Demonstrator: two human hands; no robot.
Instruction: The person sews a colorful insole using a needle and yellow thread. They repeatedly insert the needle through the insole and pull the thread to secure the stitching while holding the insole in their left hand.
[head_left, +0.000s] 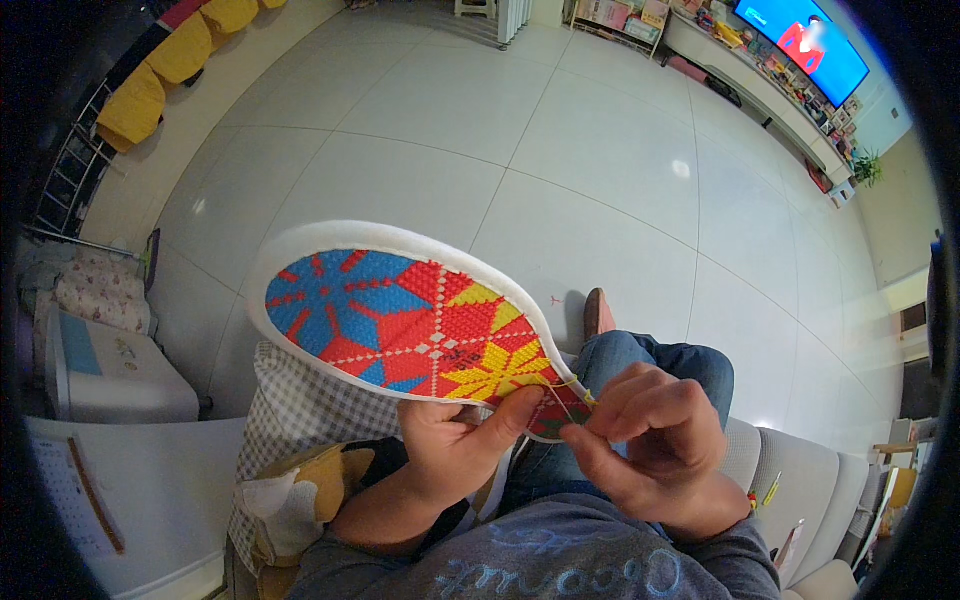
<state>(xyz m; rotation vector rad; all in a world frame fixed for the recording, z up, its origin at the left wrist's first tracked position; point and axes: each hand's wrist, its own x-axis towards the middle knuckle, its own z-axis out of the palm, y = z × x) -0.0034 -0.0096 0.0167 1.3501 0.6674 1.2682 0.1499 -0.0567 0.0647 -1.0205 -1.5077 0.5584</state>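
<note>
A cross-stitched insole (442, 330) with a padded white rim is held up over my lap, its wide end pointing left. Its face carries red, blue and yellow star patterns. My left hand (465, 442) grips the lower edge near the narrow end, thumb lying on the stitched face. Beside that end, my right hand (652, 435) pinches a thin straight strand (559, 403) between thumb and fingers; I cannot tell whether it is a needle or thread. Yellow thread (587, 396) loops over the insole's rim close to the right fingers. The heel end is partly covered by my hands.
I sit on a grey sofa (787, 487); a checked cloth (300, 405) and a brown-and-white plush item (300, 495) lie at my left. A white cabinet (150, 480) stands further left. Tiled floor (600, 172) stretches ahead to a television (810, 45). A red thread scrap (556, 301) lies there.
</note>
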